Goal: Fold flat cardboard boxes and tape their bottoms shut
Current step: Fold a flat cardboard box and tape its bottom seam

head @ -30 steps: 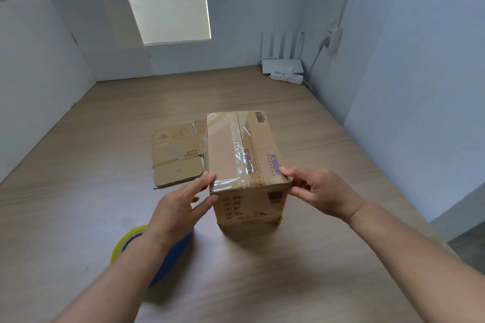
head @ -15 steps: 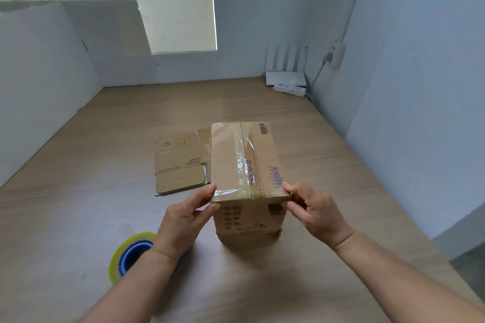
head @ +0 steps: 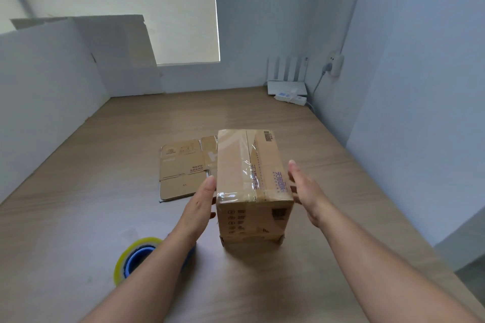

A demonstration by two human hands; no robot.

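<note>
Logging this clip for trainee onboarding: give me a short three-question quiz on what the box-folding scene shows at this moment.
1. True or false: the box stands on the table with its taped face up.
2. Where is the tape roll? A) on top of the box B) on the table, partly hidden by the left forearm C) on the floor
3. What lies on the table behind the box, to its left?

Key: 1 true. 2 B. 3 a flat cardboard blank, not yet folded.
</note>
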